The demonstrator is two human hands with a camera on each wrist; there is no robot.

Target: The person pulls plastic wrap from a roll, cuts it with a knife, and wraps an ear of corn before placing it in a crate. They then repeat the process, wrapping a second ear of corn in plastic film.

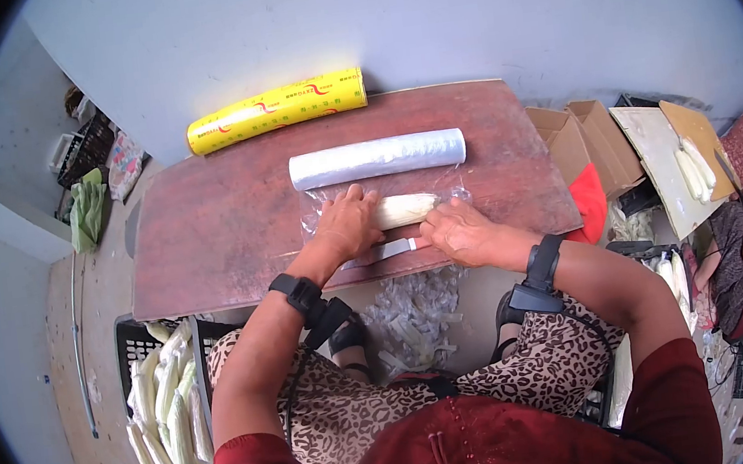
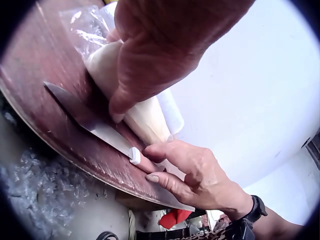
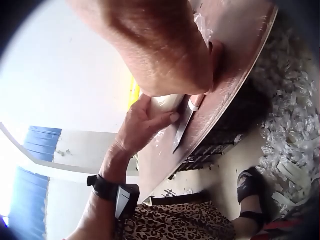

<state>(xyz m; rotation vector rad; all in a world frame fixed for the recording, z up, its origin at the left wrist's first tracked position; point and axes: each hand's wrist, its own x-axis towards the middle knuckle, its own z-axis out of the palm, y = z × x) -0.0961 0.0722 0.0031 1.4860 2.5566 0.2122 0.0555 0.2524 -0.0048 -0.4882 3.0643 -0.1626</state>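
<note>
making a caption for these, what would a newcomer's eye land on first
Probably the bright yellow roll, lying along the back of the table by the pale wall. Next, the heap of crumpled clear plastic on the floor below the table's near edge. Then the left hand and right hand at a long pale vegetable, with a knife just on its near side.

A dark red top (image 1: 470,450) with elbow-length sleeves and thin cords hanging at the front, leopard-print trousers (image 1: 355,408), black strappy sandals (image 1: 347,336), and a black strapped device (image 1: 299,293) on each wrist are worn.
</note>
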